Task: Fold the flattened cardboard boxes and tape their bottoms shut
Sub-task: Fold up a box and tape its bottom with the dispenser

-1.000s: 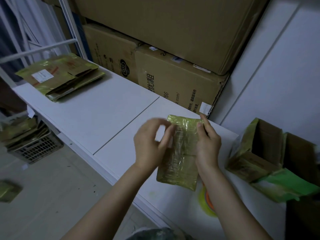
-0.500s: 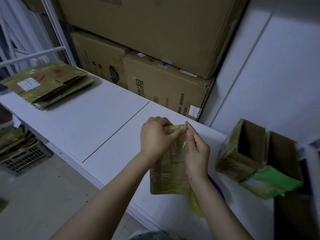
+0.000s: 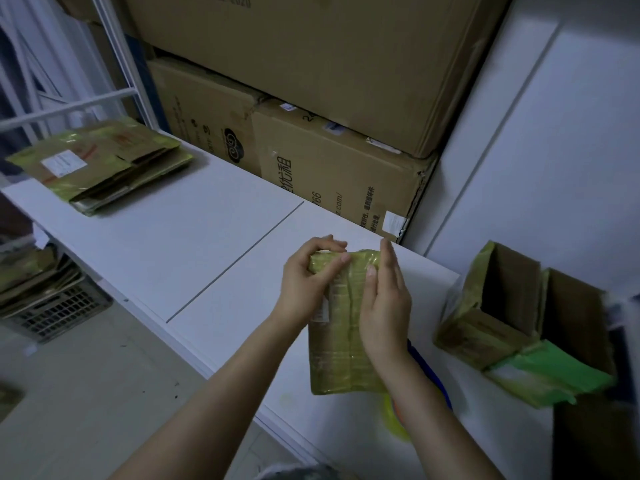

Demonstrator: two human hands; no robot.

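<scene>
Head view: a flattened, green-taped cardboard box [image 3: 341, 355] is held upright just above the counter [image 3: 194, 244], near its front edge, between both hands. The grip of the left hand [image 3: 304, 289] is closed round the box's upper left corner, thumb on the near face, seemingly so that the panels can be pried apart. The right hand [image 3: 384, 306] is laid with straight fingers along the right edge, its grip released, apparently to brace the box against that pull. A stack of flattened boxes [image 3: 104, 164] is kept well apart at the far left, probably as supply. Opened boxes [image 3: 498, 306] are set at the right, likely finished work. A yellow and blue thing [image 3: 396, 422], perhaps tape, is half hidden under the right forearm.
</scene>
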